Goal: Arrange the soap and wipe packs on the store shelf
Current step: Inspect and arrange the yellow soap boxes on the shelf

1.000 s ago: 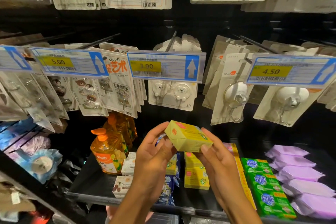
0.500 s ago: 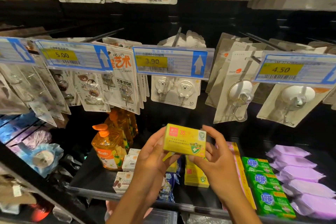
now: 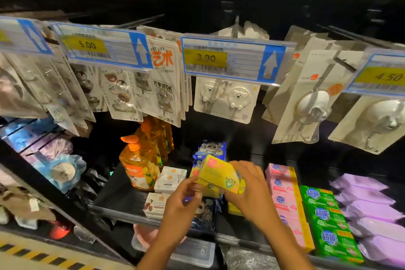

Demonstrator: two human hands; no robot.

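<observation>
Soap box (image 3: 215,178), the yellow one, sat in my right hand (image 3: 252,188). The fingers were wrapped round its right end, so its whole length stuck out to the left of that grip. It was tilted, far-left corner highest, printed face turned up toward me.

Left hand (image 3: 184,201) was just under the box's near-left corner with the fingers loosely curled. The picture was too smeary there, so I couldn't tell whether it actually pinched the corner or only hovered beside it.

What mattered imo: the row of matching yellow boxes (image 3: 234,210) lay straight below the grip. That row was squeezed between the blue wipe packs (image 3: 209,151) off to the left and the pink soap packs (image 3: 282,184) just to the right.

My guess was the box needed levelling, with its long side swung to line up with that row, before it went down. The right hand looked like the nearer one for that drop. One risk I saw: the overhanging left end could clip the wipe packs on the way down.
</observation>
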